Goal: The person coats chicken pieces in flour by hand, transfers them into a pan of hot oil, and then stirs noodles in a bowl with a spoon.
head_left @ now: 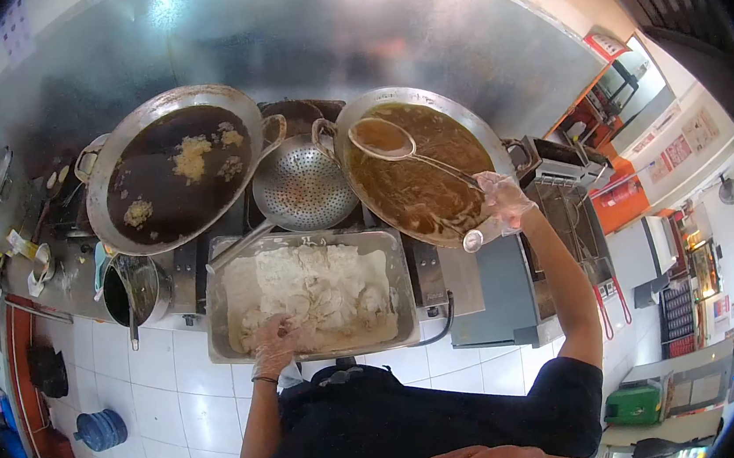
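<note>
My left hand (279, 347), in a clear plastic glove, is at the near edge of a metal tray (408, 300). Its fingers are in the white flour (301, 275), a gap showing between thumb and fingers, beside floured pieces (361, 305) whose kind I cannot make out. My right hand (507, 204), also gloved, is closed around the handle of a round strainer (382, 139) over the right wok (462, 118). Brown oil (407, 188) with foamy streaks fills that wok. A round pale handle end (472, 240) sticks out below this hand.
To the left, another wok (100, 210) holds dark oil with frying golden pieces (192, 160). A perforated ladle (305, 182) rests between the woks. A dark-filled pot (137, 289) stands left of the tray. Fryer baskets (564, 210) are at the right. A blue water bottle (101, 429) lies on the tiled floor.
</note>
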A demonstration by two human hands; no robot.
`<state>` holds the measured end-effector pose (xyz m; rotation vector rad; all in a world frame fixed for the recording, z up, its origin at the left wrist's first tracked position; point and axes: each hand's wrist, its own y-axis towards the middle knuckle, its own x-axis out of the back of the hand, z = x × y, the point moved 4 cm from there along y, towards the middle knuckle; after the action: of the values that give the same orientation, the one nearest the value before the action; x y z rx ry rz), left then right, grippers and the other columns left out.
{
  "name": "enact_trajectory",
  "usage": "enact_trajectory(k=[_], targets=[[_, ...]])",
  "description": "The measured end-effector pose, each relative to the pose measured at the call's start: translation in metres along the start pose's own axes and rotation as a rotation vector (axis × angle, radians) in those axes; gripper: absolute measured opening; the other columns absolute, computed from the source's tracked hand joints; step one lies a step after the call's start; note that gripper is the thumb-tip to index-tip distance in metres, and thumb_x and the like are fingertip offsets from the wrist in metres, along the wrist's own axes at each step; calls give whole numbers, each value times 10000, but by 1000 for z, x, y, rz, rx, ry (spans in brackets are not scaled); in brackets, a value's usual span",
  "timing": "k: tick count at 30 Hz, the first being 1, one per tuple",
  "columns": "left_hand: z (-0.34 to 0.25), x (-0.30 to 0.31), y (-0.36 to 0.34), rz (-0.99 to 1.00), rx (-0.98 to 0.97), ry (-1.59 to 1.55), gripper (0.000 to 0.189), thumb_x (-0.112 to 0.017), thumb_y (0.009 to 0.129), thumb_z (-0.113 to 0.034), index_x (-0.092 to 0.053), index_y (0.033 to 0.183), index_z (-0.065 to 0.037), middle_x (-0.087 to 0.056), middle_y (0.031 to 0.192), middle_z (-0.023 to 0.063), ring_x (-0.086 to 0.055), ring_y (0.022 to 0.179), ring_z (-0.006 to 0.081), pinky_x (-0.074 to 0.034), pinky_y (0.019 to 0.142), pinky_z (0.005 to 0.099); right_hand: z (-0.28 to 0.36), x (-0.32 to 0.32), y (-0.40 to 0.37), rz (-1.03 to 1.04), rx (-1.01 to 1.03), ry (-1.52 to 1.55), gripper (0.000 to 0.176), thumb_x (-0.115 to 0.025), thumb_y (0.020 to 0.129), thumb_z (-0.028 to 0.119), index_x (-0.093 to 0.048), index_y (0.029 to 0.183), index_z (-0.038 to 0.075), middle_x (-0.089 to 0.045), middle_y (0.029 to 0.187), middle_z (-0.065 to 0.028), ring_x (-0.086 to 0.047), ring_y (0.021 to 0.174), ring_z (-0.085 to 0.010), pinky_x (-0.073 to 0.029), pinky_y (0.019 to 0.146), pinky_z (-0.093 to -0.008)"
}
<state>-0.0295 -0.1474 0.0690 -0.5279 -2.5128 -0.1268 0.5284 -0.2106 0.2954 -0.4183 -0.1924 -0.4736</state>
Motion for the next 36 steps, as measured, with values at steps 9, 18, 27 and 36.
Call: enact_trajectory(k=[9,18,27,36], targets=[[2,14,16,88,-64,-51,400,-817,761,-214,-664,1104,-75,-688,950,136,-672,812,276,-549,749,394,9,-11,-8,-200,213,128,325,-697,963,380,-660,1171,133,-506,621,95,-441,462,-31,-328,380,-201],[6,24,30,53,-171,-58,371,-799,764,-190,-670,1088,-63,-690,928,133,-683,785,275,-553,727,388,22,-18,-31,-426,309,123,229,-647,997,324,-692,1090,120,-473,659,105,-400,512,-27,-298,431,-224],[6,33,37,90,-216,-99,334,-770,784,-166,-678,1083,-49,-688,929,132,-669,786,256,-543,721,379,2,-2,-22,-584,396,-11,240,-624,1002,335,-683,1010,103,-477,673,73,-404,550,-49,-328,485,-244],[7,40,35,101,-194,-95,344,-790,794,-216,-682,1078,-55,-691,925,136,-672,788,260,-545,724,383,-5,36,-7,-780,676,-966,229,-549,1003,245,-684,1048,66,-695,911,-110,-663,838,-279,-514,746,-358]])
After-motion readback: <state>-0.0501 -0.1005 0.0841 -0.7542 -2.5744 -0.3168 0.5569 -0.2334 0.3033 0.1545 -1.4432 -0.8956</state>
